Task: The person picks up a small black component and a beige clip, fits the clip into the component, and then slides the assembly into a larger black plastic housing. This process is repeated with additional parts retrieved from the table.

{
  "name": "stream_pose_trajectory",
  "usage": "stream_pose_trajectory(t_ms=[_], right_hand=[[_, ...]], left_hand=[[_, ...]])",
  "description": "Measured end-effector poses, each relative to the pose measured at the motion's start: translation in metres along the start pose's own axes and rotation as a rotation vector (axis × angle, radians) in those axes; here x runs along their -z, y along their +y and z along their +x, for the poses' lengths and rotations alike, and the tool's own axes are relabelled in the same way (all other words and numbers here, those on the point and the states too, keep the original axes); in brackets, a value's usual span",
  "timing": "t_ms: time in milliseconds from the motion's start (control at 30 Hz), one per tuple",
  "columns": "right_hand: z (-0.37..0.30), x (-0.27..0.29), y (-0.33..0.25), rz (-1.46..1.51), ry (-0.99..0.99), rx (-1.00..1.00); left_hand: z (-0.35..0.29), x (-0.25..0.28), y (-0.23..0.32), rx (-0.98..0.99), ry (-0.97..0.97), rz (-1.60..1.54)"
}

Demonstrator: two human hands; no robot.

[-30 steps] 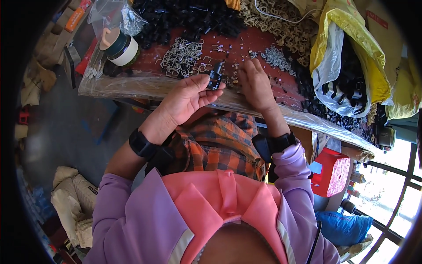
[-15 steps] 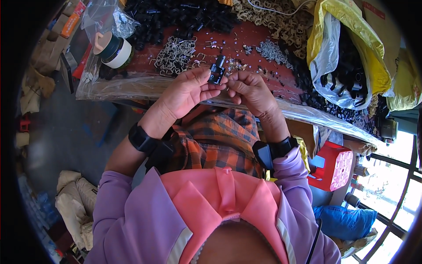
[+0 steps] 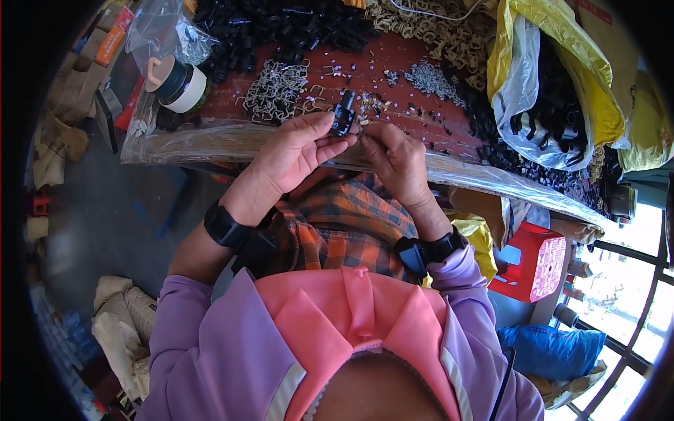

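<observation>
My left hand [image 3: 300, 146] is closed round a small black plastic fitting [image 3: 342, 116] with a narrow stem pointing away from me. The thumb presses its left side and the fingers curl beneath it. Just to the right, my right hand [image 3: 399, 160] has its thumb and fingertips pinched together, close to the fitting's lower right edge. Whatever sits in that pinch is too small or hidden to name. Beyond the left hand lies a heap of bent metal clips [image 3: 275, 90].
Black plastic parts [image 3: 281, 31], tan curved pieces [image 3: 435, 31] and small grey bits [image 3: 430, 81] lie in piles on the red table [image 3: 414, 116]. A lidded cup [image 3: 177, 84] stands at left, a yellow sack [image 3: 586, 52] at right. A red stool [image 3: 537, 261] is below the table.
My right hand has drawn slightly down and left, its fingers more curled. The black fitting has shifted a little left and stays in my left hand.
</observation>
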State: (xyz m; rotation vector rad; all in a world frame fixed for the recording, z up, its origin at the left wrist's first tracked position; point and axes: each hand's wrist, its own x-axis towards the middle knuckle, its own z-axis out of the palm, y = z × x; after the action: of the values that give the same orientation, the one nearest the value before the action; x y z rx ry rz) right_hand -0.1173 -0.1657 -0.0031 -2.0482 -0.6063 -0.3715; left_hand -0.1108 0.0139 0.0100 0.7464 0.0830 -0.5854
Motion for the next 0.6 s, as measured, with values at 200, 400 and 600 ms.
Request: stream_pose_trajectory(t_ms=[200,400,600], right_hand=[[-0.001,0.007,-0.006,0.713,0.008,-0.539],[-0.005,0.008,-0.012,0.906,0.071,-0.529],[-0.007,0.005,-0.020,0.731,0.154,-0.323]], left_hand=[[-0.002,0.002,-0.004,0.014,0.015,-0.018],[-0.004,-0.006,-0.012,0.063,-0.012,0.002],[-0.007,-0.010,-0.013,0.126,-0.007,-0.013]])
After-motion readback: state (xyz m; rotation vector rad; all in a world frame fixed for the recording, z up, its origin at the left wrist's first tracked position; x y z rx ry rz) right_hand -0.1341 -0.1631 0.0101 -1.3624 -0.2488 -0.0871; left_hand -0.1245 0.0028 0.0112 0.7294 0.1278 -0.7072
